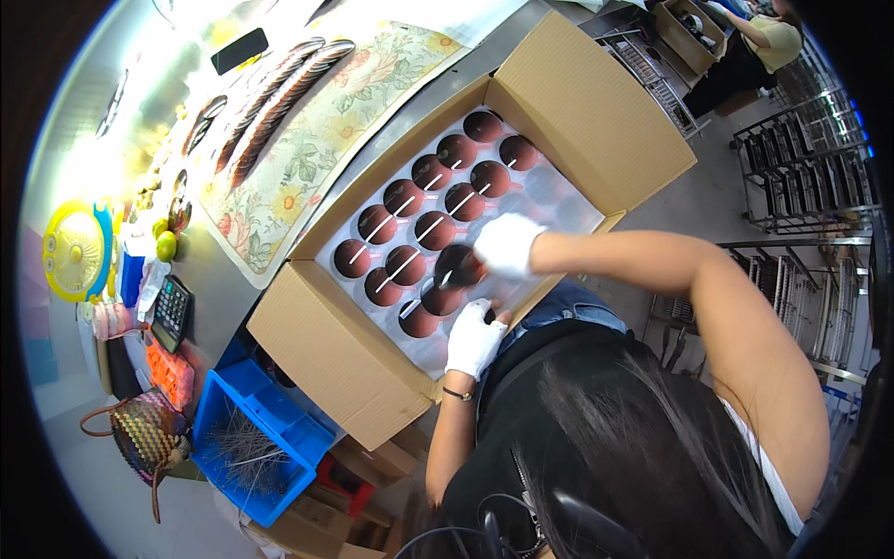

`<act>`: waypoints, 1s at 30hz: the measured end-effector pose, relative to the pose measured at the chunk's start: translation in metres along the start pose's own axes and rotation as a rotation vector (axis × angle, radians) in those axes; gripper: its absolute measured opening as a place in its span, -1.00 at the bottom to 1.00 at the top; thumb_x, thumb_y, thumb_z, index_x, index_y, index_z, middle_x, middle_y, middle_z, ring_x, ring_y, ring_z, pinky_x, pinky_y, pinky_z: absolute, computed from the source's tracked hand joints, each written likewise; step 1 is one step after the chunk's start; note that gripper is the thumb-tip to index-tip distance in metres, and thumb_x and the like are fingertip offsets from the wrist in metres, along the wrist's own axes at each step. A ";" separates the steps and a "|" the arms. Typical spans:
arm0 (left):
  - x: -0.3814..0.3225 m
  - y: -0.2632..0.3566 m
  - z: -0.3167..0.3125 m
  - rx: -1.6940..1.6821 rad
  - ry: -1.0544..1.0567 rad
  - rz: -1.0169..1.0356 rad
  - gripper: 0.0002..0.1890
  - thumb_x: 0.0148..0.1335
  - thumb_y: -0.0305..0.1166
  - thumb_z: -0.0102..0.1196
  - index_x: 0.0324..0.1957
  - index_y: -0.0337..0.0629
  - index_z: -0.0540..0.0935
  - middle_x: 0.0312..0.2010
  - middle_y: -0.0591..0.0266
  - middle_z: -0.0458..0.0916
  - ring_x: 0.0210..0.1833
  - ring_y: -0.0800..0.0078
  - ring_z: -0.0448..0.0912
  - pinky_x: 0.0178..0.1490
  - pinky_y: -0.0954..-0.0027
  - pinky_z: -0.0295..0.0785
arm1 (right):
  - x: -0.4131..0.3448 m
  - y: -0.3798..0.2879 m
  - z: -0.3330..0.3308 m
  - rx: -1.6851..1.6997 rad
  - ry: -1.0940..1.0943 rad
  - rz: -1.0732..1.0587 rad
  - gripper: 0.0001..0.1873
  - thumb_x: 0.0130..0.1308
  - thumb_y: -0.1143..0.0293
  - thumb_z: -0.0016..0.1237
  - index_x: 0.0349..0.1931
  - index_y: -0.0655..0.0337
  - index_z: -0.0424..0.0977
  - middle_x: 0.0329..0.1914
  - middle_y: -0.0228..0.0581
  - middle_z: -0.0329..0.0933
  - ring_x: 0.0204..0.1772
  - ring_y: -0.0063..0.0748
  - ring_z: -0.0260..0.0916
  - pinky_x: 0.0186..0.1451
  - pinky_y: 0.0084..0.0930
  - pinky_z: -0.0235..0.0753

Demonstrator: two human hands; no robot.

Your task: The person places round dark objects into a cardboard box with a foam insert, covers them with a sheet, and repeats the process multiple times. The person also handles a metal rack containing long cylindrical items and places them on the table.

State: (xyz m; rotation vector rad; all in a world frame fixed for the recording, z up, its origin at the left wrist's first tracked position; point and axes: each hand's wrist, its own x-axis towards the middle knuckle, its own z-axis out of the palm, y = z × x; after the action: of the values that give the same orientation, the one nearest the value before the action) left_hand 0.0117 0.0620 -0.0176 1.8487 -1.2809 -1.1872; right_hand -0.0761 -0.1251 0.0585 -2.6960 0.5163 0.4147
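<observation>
An open cardboard box (349,377) stands before me, lined with translucent sheeting. On it lie several round, dark reddish-brown lenses (436,230) in slanting rows, many showing a bright streak of light. My right hand (508,246), in a white glove and blurred, is over the right part of the rows, its fingertips at a darker lens (457,267); whether it grips that lens I cannot tell. My left hand (476,339), also gloved, is at the box's near edge, fingers beside a small dark piece that is mostly hidden. Its grip is unclear.
Stacked lenses (293,91) and a black phone (239,51) lie on the table with a floral cloth (335,126). At left are a calculator (172,313), a yellow fan (75,250) and a blue bin (307,482) of thin wires. Metal racks (803,168) and another person (761,49) are at right.
</observation>
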 end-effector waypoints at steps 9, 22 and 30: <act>-0.011 0.062 -0.030 -1.471 0.482 -0.003 -0.51 0.51 -0.12 -0.09 0.33 -0.20 0.33 0.26 0.10 0.40 0.24 0.15 0.48 0.30 0.03 0.42 | -0.046 0.032 -0.024 0.478 0.242 -0.077 -0.67 0.18 0.08 -0.01 -0.39 0.14 0.64 -0.47 0.01 0.59 -0.40 -0.02 0.54 -0.31 -0.23 0.50; 0.009 0.027 -0.125 -0.158 0.909 0.121 -0.73 0.44 -0.34 0.03 0.05 -0.29 0.49 -0.03 0.10 0.54 0.02 0.27 0.55 0.09 0.25 0.48 | -0.023 -0.050 0.033 0.146 0.108 -0.195 -0.85 0.02 0.37 0.04 -0.53 0.25 0.61 -0.55 0.00 0.57 -0.41 0.03 0.59 -0.33 -0.16 0.55; -0.001 0.001 -0.084 0.910 0.246 -0.038 -0.55 -0.06 -0.12 0.43 -0.21 -0.19 0.62 -0.22 0.09 0.58 -0.13 0.10 0.58 -0.10 0.10 0.49 | -0.090 0.031 -0.002 -0.334 -0.079 0.149 -0.86 0.02 0.34 0.05 -0.54 0.16 0.64 -0.54 -0.03 0.61 -0.36 -0.01 0.63 -0.26 -0.18 0.55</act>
State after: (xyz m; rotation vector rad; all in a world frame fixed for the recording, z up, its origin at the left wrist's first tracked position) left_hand 0.0871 0.0609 0.0195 2.5317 -1.8034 -0.3422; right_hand -0.1679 -0.1260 0.0826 -2.9511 0.6803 0.7013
